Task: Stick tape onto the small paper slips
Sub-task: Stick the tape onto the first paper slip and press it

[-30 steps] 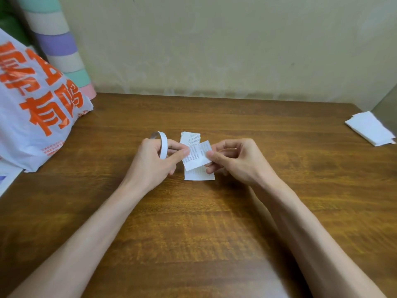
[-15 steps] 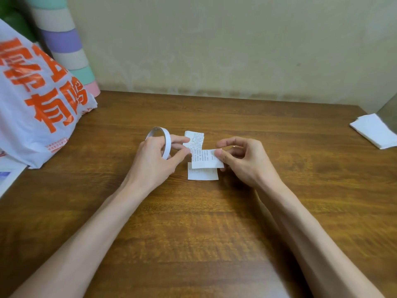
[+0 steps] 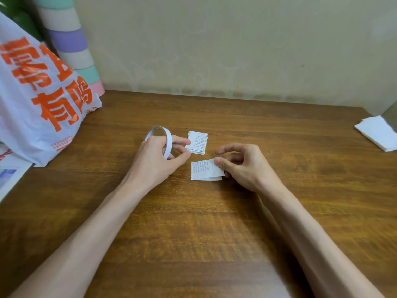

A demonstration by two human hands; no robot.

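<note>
A person's left hand (image 3: 156, 160) grips a ring of white tape (image 3: 160, 136) above a wooden counter (image 3: 193, 233), fingers (image 3: 180, 139) curled round and through the ring, which stands on edge. The right hand (image 3: 242, 166) pinches one printed slip (image 3: 204, 169) between thumb and middle finger, forefinger stretched out above it. The slip lies low over the counter with its long axis running left to right and its free end pointing towards the left thumb; a second white edge shows beneath it. A small stack (image 3: 197, 143) of slips lies flat at the left forefinger's tip, long axis pointing away from the person. Left of the fingers is a white bag (image 3: 43, 100) with orange lettering; far right, folded white sheets (image 3: 378, 134).
</note>
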